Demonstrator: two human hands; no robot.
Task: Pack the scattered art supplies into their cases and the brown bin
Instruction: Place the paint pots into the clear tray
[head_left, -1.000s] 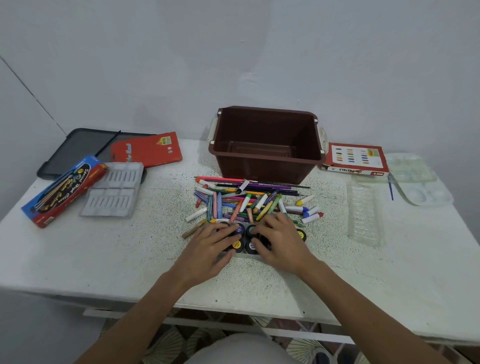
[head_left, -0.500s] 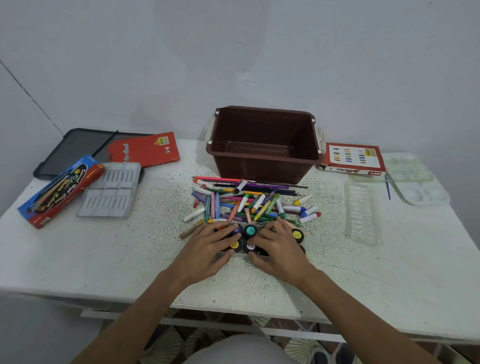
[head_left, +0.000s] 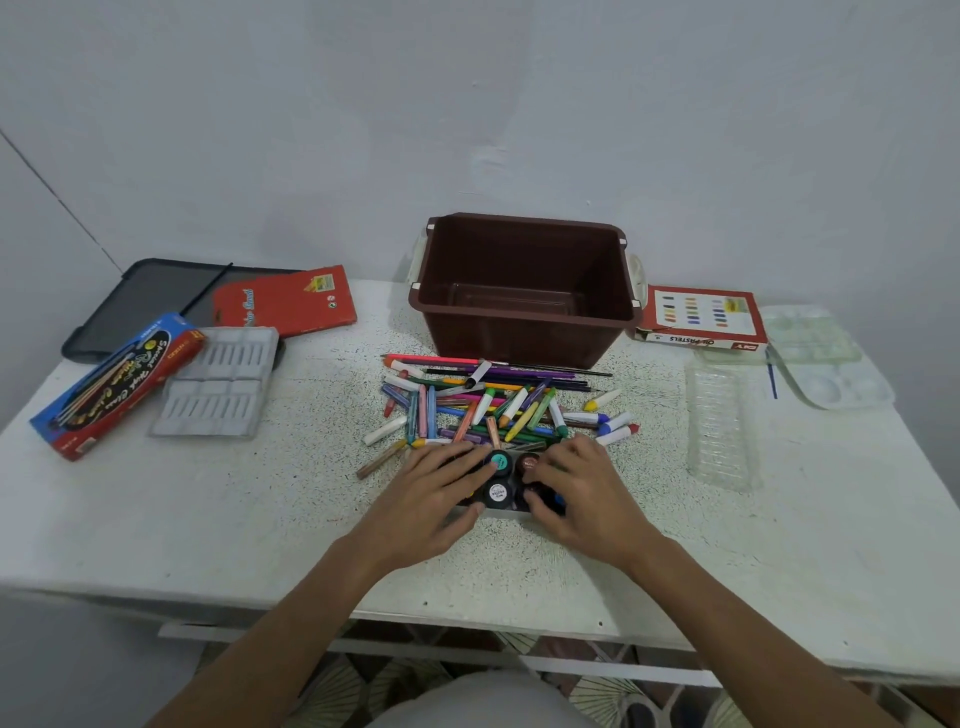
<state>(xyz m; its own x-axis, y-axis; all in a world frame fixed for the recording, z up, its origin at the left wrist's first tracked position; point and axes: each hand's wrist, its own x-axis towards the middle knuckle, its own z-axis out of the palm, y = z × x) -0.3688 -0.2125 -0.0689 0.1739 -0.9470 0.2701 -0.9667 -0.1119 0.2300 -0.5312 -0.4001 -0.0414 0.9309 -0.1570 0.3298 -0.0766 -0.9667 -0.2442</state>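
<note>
The paint pots (head_left: 497, 492), small, round and dark-lidded, sit in a tight cluster on the near middle of the tabletop (head_left: 208, 509), and both hands are on them. One lid shows teal, one a white label, one a reddish top; the others are hidden under the fingers. The left hand (head_left: 431, 493) covers the left side of the cluster: its grip is loose and fairly wide, the fingers spread and almost straight across the lids, the thumb lying along the near edge. The right hand (head_left: 589, 493) covers the right side with a narrower grip, the fingers bent down over the pots and the thumb tucked against their near side. Whether any pot is lifted off the surface cannot be told

Just behind the hands lies a loose pile of crayons and pencils (head_left: 483, 410), mixed colours crossing one another, with a few white-wrapped sticks strayed to the right and a brown pencil (head_left: 382, 460) at the left edge, near the left fingertips. Behind the pile stands the brown bin (head_left: 519, 338), upright, its lid off

To the right a clear plastic tray (head_left: 719, 426) lies lengthwise, with an oil pastels box (head_left: 701, 317) beside the bin and a pale palette (head_left: 831, 374) at the far right edge. To the left are a grey moulded insert (head_left: 218, 384), a blue box (head_left: 117, 384) just beside it, a flat red box (head_left: 285, 301) and, under that, a black lid (head_left: 145, 301)
</note>
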